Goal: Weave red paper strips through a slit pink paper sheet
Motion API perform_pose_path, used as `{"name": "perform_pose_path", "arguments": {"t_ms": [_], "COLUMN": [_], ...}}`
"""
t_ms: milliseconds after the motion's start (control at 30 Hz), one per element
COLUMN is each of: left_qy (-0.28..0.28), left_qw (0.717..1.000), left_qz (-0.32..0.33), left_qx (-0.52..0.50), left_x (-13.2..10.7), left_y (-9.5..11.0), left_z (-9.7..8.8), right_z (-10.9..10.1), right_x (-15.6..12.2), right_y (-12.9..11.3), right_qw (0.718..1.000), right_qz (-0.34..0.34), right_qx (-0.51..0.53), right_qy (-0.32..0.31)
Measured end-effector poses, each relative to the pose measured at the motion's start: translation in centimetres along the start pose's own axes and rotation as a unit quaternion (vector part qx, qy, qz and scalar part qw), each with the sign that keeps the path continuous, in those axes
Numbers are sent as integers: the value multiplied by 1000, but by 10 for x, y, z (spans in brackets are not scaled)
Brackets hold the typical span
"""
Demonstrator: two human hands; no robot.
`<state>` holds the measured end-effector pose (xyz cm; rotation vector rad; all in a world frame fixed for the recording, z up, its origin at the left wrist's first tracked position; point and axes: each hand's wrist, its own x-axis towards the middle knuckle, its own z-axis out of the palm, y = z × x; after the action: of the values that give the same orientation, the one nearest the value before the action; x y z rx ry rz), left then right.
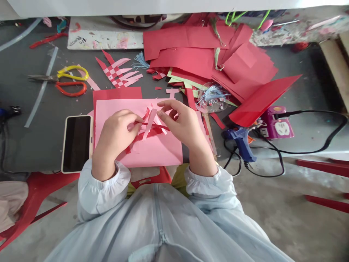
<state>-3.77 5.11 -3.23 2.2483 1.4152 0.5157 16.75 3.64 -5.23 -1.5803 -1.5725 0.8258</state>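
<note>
Over a pink paper sheet (152, 151) at the table's near edge, my left hand (116, 136) is closed, pinching the left end of a thin red paper strip (152, 126). My right hand (181, 122) is closed on the same weave, its fingers pinching pink and red strips (149, 122) that cross the red one. The loose weave lies on the pink sheet between both hands. A red sheet (117, 94) sticks out from under the pink one.
A phone (77, 142) lies left of the pink sheet. Yellow scissors (71, 72) and red scissors (71, 88) lie far left, near a finished red and pink weave (118, 72). Red paper (207, 54) is piled behind; a blue glue gun (241, 142) and purple socket (278, 125) sit right.
</note>
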Motion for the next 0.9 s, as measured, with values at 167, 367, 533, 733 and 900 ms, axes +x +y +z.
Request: {"name": "perform_pose_path", "arguments": {"t_ms": [167, 367, 533, 733, 900], "left_qy": [-3, -13, -28, -24, -31], "left_qw": [1000, 1000, 1000, 1000, 999], "left_qz": [8, 19, 11, 3, -1], "left_qx": [2, -5, -5, 12, 27], "left_x": [0, 0, 1, 3, 3], "left_y": [1, 3, 1, -1, -1], "left_z": [0, -2, -1, 1, 1], "right_z": [1, 2, 2, -5, -20], "right_x": [6, 8, 9, 6, 6], "right_y": [-1, -1, 1, -3, -9], "right_qw": [999, 999, 998, 996, 992], "right_qz": [-13, -28, -30, -38, -77], "right_qx": [17, 33, 52, 78, 87], "right_qy": [-27, -23, -24, -4, 55]}}
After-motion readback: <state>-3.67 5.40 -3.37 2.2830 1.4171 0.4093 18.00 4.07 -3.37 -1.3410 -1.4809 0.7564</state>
